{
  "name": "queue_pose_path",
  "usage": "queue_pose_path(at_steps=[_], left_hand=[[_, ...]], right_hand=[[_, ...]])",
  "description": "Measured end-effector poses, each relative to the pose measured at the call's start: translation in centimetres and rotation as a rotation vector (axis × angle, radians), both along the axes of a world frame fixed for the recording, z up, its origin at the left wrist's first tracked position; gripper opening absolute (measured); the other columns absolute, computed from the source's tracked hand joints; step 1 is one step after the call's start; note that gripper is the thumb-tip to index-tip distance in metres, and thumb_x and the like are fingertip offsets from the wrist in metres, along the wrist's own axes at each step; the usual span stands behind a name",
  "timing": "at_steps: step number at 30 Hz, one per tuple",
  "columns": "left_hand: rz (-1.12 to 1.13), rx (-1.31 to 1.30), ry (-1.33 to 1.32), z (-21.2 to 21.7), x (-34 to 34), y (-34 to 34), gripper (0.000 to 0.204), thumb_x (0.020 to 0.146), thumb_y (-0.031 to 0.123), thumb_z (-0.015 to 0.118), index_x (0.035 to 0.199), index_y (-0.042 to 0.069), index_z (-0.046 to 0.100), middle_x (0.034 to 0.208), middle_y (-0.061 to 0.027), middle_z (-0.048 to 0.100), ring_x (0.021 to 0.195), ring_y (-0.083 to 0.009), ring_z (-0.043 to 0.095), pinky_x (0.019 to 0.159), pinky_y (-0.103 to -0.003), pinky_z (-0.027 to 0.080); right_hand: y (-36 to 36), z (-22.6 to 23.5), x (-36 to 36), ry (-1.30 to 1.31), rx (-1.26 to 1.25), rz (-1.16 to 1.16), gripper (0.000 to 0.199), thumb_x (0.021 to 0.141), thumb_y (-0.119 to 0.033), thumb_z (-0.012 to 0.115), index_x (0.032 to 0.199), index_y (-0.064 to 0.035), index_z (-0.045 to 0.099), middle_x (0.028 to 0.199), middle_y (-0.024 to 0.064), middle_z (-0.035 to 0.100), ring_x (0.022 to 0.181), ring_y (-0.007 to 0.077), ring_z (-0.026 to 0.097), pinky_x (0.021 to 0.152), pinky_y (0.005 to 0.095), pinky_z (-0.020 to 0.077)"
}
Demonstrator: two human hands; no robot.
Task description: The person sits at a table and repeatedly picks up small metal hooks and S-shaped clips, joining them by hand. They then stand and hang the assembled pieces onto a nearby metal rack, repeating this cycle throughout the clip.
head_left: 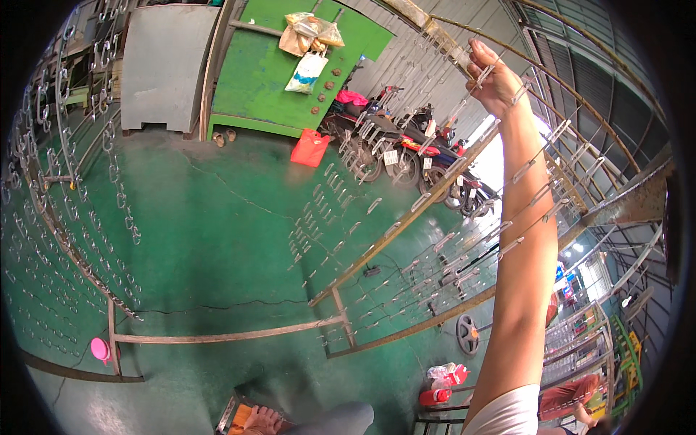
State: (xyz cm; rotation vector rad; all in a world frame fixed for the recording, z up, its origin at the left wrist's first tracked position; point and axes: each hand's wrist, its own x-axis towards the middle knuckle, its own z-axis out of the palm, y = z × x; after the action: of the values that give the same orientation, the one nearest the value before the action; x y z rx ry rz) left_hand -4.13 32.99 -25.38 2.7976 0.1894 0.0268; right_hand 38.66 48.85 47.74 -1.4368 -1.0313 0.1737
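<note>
My right arm stretches up through hanging rows of small metal links (523, 168), several of which pass in front of the forearm. At the upper rail (442, 38) of a metal rack, my right hand (494, 81) has its fingers curled together. Whatever lies between those fingertips is too small to make out. Low in the picture, beside a grey-clad knee (333, 420), my left hand (262, 420) rests with fingers spread over the edge of a box holding orange pieces (238, 419). The lower edge of the picture cuts off part of this hand.
Chains of links (119, 188) hang at the left. A low crossbar (232, 338) joins the rack frames. Motorcycles (406, 148) stand beyond, near a green cabinet (268, 80) and a red bag (310, 148). Another person's red-clothed leg (569, 395) shows at lower right.
</note>
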Motion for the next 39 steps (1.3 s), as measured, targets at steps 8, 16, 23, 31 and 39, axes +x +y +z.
queue_pose_path(at_steps=[8,16,23,31,39], left_hand=[[-0.004,0.010,-0.014,0.1,-0.5,-0.3,0.033,0.085,0.043,0.049,0.089,0.013,0.061,0.094,-0.0048,0.061,0.098,-0.0231,0.053,0.090,-0.048,0.034],[-0.018,-0.047,0.115,0.1,-0.6,-0.6,0.034,0.090,0.039,0.044,0.104,0.012,0.059,0.106,-0.0050,0.058,0.106,-0.0225,0.048,0.096,-0.048,0.031],[0.442,-0.626,-0.439,2.6,4.6,3.3,0.024,0.089,0.020,0.053,0.107,0.006,0.060,0.103,-0.0141,0.061,0.098,-0.0336,0.055,0.086,-0.043,0.043],[0.592,-0.325,-0.761,10.3,23.5,21.8,0.054,0.084,0.034,0.065,0.123,0.000,0.052,0.120,-0.0193,0.056,0.110,-0.0362,0.051,0.095,-0.042,0.041],[0.475,-0.409,-0.592,12.4,29.5,25.7,0.054,0.081,0.036,0.068,0.127,0.012,0.054,0.110,-0.0092,0.065,0.103,-0.0295,0.059,0.091,-0.042,0.046]], right_hand=[[-0.4,0.2,2.0,-0.068,-0.078,0.114,0.024,0.086,-0.031,0.067,0.106,-0.0193,0.064,0.085,-0.0107,0.056,0.076,0.0045,0.051,0.071,0.0280,0.0397],[-11.6,-7.6,0.9,-0.082,-0.011,-0.066,0.028,0.089,-0.026,0.062,0.113,-0.0101,0.060,0.095,-0.0052,0.059,0.079,0.0064,0.051,0.075,0.0253,0.0406],[-30.5,-17.8,-7.5,-0.097,-0.344,-0.420,0.018,0.093,-0.019,0.056,0.101,-0.0033,0.059,0.073,-0.0011,0.048,0.066,0.0075,0.042,0.062,0.0212,0.0328],[-47.2,-27.0,-16.6,0.305,-0.237,-0.723,0.014,0.092,-0.017,0.058,0.098,-0.0049,0.058,0.072,-0.0027,0.046,0.063,0.0075,0.042,0.059,0.0219,0.0357],[-54.5,-33.0,-22.6,0.543,-0.084,-0.872,0.012,0.092,-0.018,0.059,0.099,-0.0081,0.058,0.073,-0.0033,0.053,0.064,0.0041,0.047,0.056,0.0180,0.0361]])
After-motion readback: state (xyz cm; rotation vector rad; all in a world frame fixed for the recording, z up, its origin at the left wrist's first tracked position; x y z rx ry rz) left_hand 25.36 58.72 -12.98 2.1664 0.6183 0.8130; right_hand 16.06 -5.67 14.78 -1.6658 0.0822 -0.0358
